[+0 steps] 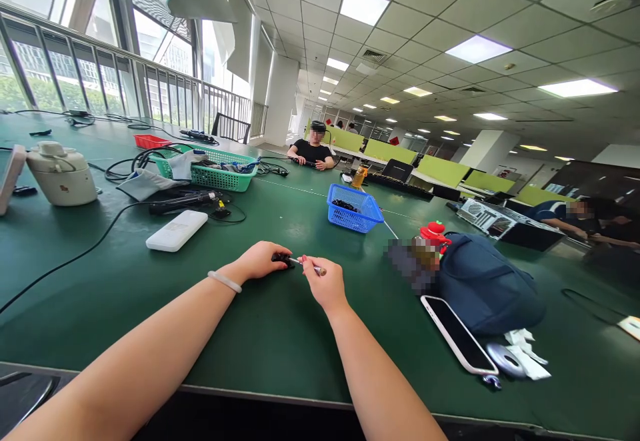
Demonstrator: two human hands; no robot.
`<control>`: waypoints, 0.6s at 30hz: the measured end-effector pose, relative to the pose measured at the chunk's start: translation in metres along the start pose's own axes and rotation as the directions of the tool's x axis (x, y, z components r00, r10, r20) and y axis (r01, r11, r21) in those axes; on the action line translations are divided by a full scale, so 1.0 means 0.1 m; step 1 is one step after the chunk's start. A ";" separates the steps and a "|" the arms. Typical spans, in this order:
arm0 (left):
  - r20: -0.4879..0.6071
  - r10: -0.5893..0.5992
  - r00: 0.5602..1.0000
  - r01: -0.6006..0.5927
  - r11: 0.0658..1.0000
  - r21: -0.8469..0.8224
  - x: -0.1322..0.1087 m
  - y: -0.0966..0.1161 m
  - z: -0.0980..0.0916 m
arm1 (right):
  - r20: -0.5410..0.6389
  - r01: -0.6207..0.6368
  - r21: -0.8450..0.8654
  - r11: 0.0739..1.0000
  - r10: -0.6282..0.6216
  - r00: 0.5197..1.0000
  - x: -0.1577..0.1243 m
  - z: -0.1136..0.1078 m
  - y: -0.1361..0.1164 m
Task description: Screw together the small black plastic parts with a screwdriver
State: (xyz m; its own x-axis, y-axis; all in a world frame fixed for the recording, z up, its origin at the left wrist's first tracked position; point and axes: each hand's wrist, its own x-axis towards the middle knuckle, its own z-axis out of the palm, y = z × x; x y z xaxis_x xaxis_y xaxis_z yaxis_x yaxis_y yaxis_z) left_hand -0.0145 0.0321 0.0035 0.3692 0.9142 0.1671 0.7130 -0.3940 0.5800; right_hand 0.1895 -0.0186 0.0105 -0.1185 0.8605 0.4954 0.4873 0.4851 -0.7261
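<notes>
My left hand [263, 260] rests low over the green table, its fingers closed on a small black part [283, 260] whose kind I cannot make out. A screwdriver [319, 270] with a thin metal shaft is gripped in my right hand [325, 282]. Its shaft points left and its tip reaches the black part, mostly hidden by the fingers. Both hands are close together, a short way in front of the blue basket [356, 218], which holds several small black pieces [345, 206].
Left stand a white power bank [177, 230], a jug [63, 174] and a green basket [220, 176] with cables. On the right lie a phone [460, 334], a dark blue bag [490, 281] and a roll of tape [506, 360]. A person [314, 148] sits across the table [280, 341].
</notes>
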 end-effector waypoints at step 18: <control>-0.104 -0.141 0.985 0.140 0.990 -0.010 0.00 0.04 -0.01 | 0.273 -0.532 0.558 0.637 0.465 0.843 0.17 -0.03 0.35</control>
State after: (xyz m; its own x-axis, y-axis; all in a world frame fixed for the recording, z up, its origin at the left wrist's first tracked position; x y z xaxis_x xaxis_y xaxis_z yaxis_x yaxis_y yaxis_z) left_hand -0.0120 0.0309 0.0071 0.2014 0.9654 0.1657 0.7517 -0.2608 0.6057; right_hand 0.2074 0.0127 -0.0046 -0.1093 0.9928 -0.0499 -0.1092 -0.0619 -0.9921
